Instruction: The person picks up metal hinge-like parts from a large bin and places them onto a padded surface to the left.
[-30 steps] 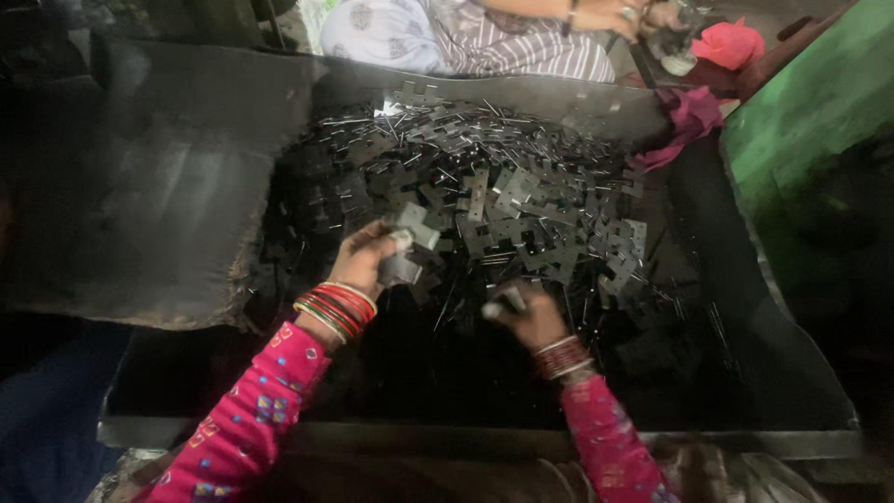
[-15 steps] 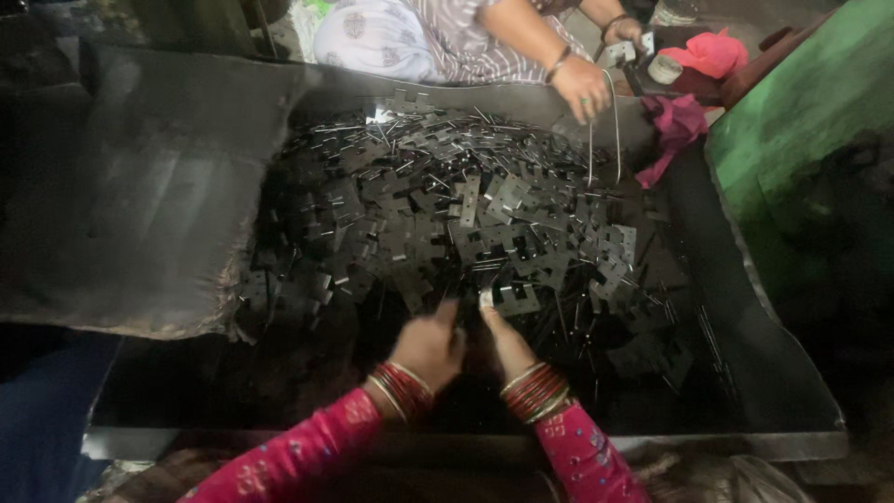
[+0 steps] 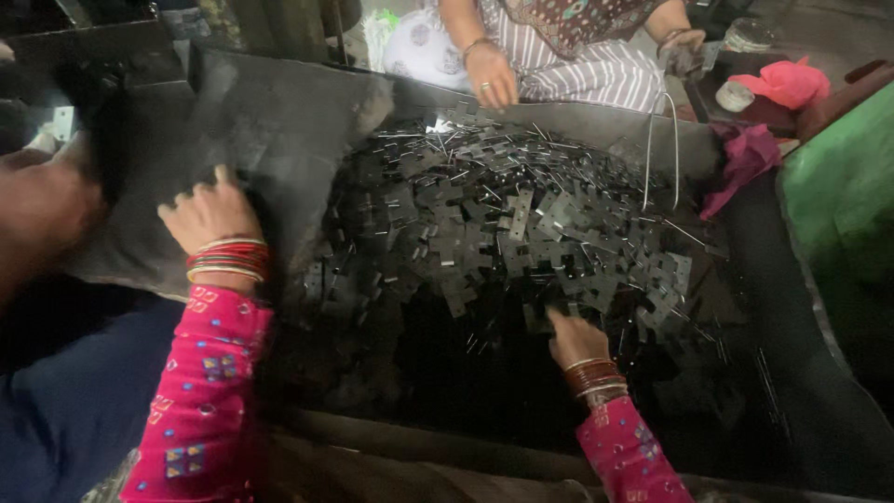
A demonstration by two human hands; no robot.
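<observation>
Dark tray (image 3: 801, 401) under metal plates (image 3: 521, 224)

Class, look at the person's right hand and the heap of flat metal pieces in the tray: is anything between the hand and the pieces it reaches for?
Nothing visible does. The right hand lies at the near edge of the heap of flat metal pieces, fingertips among them. The left hand rests apart on the grey cloth.

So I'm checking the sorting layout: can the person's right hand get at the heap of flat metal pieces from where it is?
Probably yes. The right hand already lies at the near edge of the heap of flat metal pieces, fingers among them, with nothing between. The left hand is off on the grey sheet.
</observation>
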